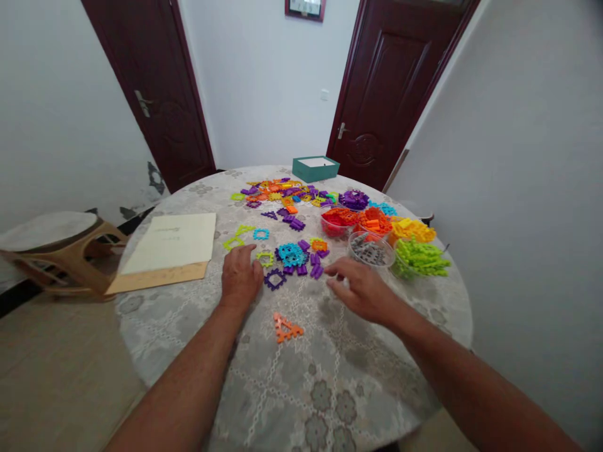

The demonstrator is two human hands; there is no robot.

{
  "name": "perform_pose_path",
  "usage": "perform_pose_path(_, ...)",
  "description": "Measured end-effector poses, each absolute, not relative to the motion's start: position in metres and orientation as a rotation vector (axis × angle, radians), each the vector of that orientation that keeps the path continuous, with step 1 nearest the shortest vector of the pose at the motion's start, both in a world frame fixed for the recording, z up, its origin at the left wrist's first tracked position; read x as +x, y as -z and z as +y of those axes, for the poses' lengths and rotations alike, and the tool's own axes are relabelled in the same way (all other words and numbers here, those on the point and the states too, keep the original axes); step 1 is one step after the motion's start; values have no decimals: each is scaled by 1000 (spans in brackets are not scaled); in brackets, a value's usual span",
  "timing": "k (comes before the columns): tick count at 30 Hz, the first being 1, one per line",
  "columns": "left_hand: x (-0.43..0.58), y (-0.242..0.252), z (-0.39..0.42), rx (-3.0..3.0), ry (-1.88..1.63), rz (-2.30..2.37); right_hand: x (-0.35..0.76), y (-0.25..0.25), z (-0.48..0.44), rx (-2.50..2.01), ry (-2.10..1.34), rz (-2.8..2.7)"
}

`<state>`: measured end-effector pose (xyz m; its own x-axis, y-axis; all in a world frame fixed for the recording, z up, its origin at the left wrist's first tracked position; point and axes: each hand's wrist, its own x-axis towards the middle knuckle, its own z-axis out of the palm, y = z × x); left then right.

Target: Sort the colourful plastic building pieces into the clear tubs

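Observation:
My left hand rests on the patterned tablecloth with its fingers lying forward and the thumb a little apart, holding nothing I can see. Just ahead of it are a lime-green square frame and a blue square frame. To its right lie another lime square and a purple square frame. My right hand hovers with thumb and fingers apart, close to small purple connector pieces. Between the hands sits a cluster of blue toothed pieces. Nearer me lies an orange triangle frame.
Clear bowls of red, orange, grey, yellow and lime pieces stand at the right. Mixed pieces are heaped farther back, before a green box. Paper sheets lie left; a wooden stool stands beyond the table.

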<state>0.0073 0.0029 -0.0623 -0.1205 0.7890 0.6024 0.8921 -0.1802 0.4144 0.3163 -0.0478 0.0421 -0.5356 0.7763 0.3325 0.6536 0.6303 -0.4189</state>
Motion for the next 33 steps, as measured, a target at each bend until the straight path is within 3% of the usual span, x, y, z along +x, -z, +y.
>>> perform_pose_path(6, 5, 70, 2, -1915, 901, -2065, 241, 15, -77, -818, -377, -2660)
perform_pose_path(11, 10, 65, -2, -2215, 696, -1964, 225, 36, -79, -872, -271, -2684)
perform_pose_path(23, 18, 53, -11, -2596, 907, -1635, 261, 46, -42, -1234, -130, -2436)
perform_pose_path(33, 38, 52, 13, -2440, 905, -1785, 273, 52, -23, -1250, -202, -2246)
